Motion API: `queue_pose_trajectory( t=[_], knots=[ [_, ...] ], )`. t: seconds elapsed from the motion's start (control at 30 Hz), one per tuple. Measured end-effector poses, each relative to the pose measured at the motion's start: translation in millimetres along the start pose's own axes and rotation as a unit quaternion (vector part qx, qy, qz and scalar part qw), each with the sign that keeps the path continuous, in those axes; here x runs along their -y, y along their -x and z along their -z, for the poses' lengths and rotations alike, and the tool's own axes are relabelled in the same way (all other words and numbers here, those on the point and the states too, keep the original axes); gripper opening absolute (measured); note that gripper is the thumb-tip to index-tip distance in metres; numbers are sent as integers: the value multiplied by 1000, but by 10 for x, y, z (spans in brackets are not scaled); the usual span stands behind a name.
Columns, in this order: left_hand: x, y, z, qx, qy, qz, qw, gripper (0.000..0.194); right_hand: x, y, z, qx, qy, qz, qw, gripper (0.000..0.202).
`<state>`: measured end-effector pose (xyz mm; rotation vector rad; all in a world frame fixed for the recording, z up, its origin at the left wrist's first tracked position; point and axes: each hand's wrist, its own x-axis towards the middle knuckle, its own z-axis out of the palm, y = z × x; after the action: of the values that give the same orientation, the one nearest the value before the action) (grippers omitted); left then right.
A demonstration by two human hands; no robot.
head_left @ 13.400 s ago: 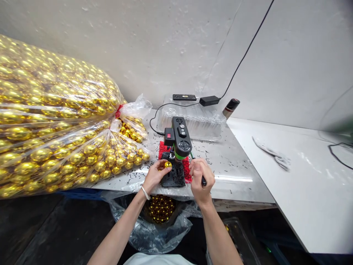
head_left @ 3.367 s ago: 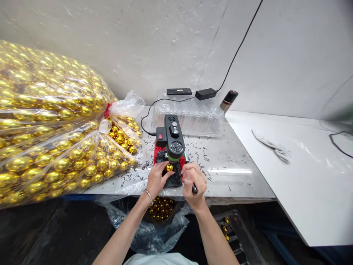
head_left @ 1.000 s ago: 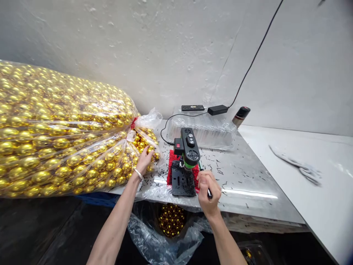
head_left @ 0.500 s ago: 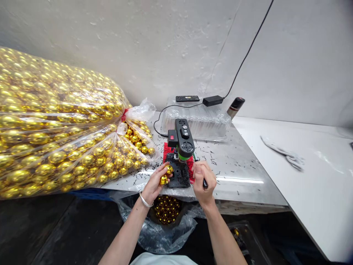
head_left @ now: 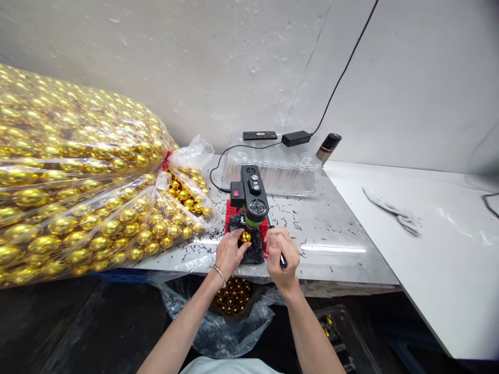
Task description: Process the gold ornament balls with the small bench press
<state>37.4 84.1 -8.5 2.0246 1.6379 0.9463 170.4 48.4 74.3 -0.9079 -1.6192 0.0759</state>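
Observation:
My left hand (head_left: pixel 231 251), with a white band at the wrist, pinches a shiny gold ball (head_left: pixel 245 237) between thumb and fingers. It holds the ball low over the black base, just under the head of a small black bench drill press (head_left: pixel 254 193). My right hand (head_left: pixel 282 254) is wrapped around the black lever handle (head_left: pixel 283 261) on the press's right side. Black shavings cover the base (head_left: pixel 255 253), which stands on a red mat (head_left: pixel 263 228). The drill tip is hidden behind the press head.
A huge clear bag of gold balls (head_left: pixel 78 187) fills the left. Below the table edge hangs a plastic-lined container of gold balls (head_left: pixel 234 296). Behind the press lie a clear plastic case (head_left: pixel 280 171), a remote (head_left: pixel 259 135) and a power adapter (head_left: pixel 296 138). A bottle (head_left: pixel 328 148) stands right.
My left hand has moved in under the press head with one gold ball; a second ball seen in it before no longer shows. My right hand stays on the lever.

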Motion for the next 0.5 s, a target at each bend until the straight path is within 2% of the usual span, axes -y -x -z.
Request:
queue_pose_trajectory(
  t=[0.07,0.2,0.5],
  knots=[
    [-9,-9,-2,8,-8,-11,1000,33,7,7,4,0,2,-2,1000,25],
    [-12,-30,17,36,-9,7,999,34,-33,83,-16,1,-7,-1,1000,26],
    [-38,-23,35,41,-14,22,999,34,-395,436,-237,-49,0,62,997,29]
  ],
)
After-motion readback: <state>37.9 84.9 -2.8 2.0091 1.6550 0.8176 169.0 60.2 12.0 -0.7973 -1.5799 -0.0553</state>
